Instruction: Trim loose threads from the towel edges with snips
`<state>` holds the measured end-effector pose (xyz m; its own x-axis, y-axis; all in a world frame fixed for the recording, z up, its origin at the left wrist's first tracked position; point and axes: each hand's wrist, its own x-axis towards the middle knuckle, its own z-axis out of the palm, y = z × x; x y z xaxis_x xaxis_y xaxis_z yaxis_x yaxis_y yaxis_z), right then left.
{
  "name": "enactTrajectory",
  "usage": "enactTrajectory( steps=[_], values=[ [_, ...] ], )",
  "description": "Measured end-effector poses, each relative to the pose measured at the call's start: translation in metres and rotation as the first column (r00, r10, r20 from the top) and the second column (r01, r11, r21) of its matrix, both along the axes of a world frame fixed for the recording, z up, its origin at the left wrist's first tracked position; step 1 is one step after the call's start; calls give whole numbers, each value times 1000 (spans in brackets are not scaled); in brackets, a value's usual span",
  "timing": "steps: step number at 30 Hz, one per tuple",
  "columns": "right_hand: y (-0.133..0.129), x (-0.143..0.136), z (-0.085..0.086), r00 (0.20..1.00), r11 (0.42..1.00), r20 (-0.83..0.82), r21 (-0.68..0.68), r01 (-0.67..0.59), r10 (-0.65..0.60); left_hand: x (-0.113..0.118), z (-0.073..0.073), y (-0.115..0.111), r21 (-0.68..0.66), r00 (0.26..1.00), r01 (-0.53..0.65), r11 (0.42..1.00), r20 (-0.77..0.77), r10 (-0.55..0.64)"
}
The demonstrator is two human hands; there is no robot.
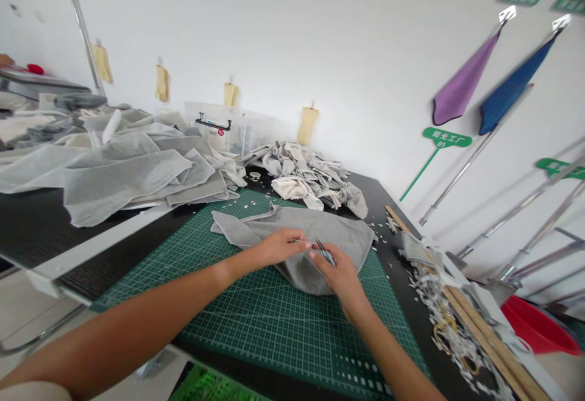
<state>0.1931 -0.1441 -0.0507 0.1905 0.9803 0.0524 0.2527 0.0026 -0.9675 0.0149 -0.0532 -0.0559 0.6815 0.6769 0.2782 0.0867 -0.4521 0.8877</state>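
A grey piece of fabric lies loosely folded on the green cutting mat, its near edge raised between my hands. My left hand is closed, pinching that fabric at its raised edge. In my right hand is a small pair of thread snips, blades pointing up and to the left. The snips' tips are close to the left fingertips, just over the fabric. Whether the blades touch the cloth I cannot tell.
A large heap of grey fabric pieces covers the left of the black table. Behind the mat are a smaller fabric pile and a see-through plastic bin. Scraps, yellow-handled scissors and wooden strips line the right edge, near a red basin.
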Motion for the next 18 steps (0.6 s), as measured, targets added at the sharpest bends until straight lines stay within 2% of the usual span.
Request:
enactTrajectory(
  steps=[2,4,7,11,13,18],
  values=[
    [2,1,-5,999,998,-38,-47,-36,34,-3,5,-4,-64,995,89,994,59,-85],
    [3,2,-9,991,991,-113,-102,-83,72,-5,9,-7,-124,988,133,983,95,-122],
    [3,3,-14,974,982,-200,-131,-137,109,-8,14,-11,-194,982,160,968,126,-138],
    [3,6,-17,956,983,-283,-140,-123,79,-10,16,-11,-286,979,177,942,147,-139],
    [2,7,-17,951,985,-302,-135,-104,59,-10,13,-8,-255,987,140,957,107,-117],
    [-2,7,-16,953,992,-294,-80,-100,73,-5,-1,3,-63,998,45,997,-31,-47]
  ],
)
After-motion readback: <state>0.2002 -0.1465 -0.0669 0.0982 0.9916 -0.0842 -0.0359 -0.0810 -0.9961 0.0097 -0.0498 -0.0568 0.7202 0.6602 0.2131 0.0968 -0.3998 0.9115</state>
